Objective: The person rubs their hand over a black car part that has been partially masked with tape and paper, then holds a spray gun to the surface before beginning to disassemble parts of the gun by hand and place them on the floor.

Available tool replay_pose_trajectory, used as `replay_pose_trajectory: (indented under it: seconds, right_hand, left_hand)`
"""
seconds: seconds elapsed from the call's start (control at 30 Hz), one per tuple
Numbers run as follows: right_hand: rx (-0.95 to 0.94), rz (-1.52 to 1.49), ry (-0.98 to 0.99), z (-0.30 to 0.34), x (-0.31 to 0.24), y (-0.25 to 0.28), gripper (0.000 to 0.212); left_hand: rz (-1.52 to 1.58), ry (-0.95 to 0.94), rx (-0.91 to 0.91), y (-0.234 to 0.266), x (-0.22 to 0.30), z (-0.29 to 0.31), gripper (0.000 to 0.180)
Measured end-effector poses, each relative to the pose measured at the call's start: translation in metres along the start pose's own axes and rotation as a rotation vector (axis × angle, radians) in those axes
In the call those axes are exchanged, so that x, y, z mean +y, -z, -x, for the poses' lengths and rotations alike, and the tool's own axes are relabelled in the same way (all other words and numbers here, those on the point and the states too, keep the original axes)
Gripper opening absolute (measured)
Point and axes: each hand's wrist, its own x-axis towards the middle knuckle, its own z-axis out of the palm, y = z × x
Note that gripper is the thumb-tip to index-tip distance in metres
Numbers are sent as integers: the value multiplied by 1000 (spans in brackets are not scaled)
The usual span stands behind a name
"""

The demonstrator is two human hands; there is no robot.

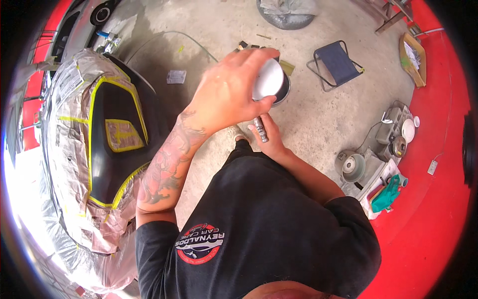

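In front of my chest, my left hand (231,89) is closed around the rim of a round white cup or lid (269,79), thumb on the near side and fingers on the far side. Right behind it shows the curved wall of a dark round container (284,90), mostly covered. Below them my right hand (271,137) wraps around a metal handle with a ribbed fitting (261,129), which looks like the grip of a paint spray gun. The gun's body is hidden behind my left hand, so I cannot tell whether cup and container touch.
On the left stands a car masked in plastic (74,174), with a black panel (112,169) edged in yellow tape. A folding stool (338,62) stands ahead. Pots and tools surround a grey pot (352,167) by the red wall (423,199). A hose (186,36) crosses the floor.
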Motion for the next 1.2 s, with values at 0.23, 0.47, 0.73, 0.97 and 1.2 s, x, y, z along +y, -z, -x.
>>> replay_pose_trajectory:
  seconds: [0.23, 0.47, 0.73, 0.97, 1.2]
  right_hand:
    - [39, -34, 48, -1, -4, -1, 65]
    - [31, -31, 93, -2, 5, -3, 61]
    - [2, 79, 14, 2, 9, -2, 62]
    - [80, 48, 96, -13, 1, 5, 63]
    - [62, 10, 158, -7, -9, 7, 56]
  left_hand:
    - [-121, -99, -88, -13, 2, -8, 66]
    - [-111, -80, -210, -14, 5, -8, 67]
    - [-10, -188, -250, -8, -9, -13, 66]
    - [-231, -537, 108, -23, -23, 30, 47]
    - [-272, -371, -250, -59, -49, 63, 42]
